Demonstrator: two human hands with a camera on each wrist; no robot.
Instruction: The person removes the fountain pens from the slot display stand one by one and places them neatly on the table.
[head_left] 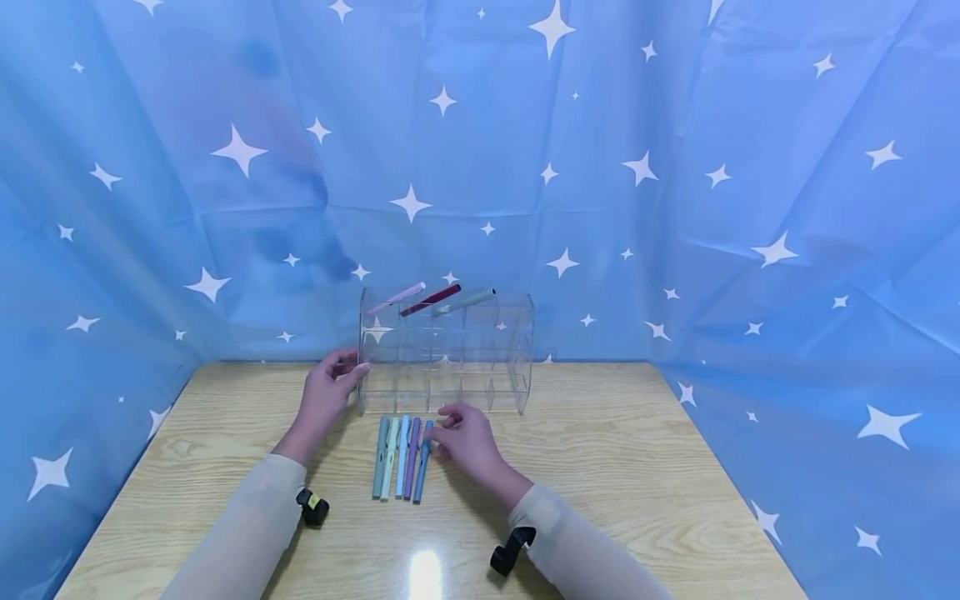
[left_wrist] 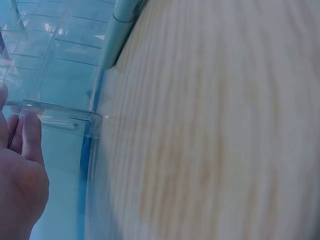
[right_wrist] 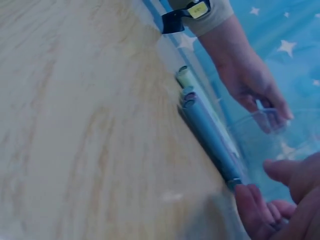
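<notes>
A clear acrylic organizer point(head_left: 480, 342) with several compartments stands on the table against the curtain. My left hand point(head_left: 332, 385) grips its left side panel, thumb in front and fingers behind. In front of the organizer lie several pens side by side: a teal pen point(head_left: 380, 458), a pale green pen point(head_left: 390, 458), a light blue pen point(head_left: 402, 458), a purple pen point(head_left: 412, 458) and a blue pen point(head_left: 422, 472). At the far end of the blue pen is my right hand point(head_left: 468, 442), fingertips point(right_wrist: 246, 196) right by the tip and thumb held apart.
Slanting in the organizer's upper row are a pink pen point(head_left: 397, 297), a dark red pen point(head_left: 431, 301) and a grey-green pen point(head_left: 467, 301). A blue curtain with white stars point(head_left: 480, 167) surrounds the wooden table point(head_left: 615, 483) at the back and sides.
</notes>
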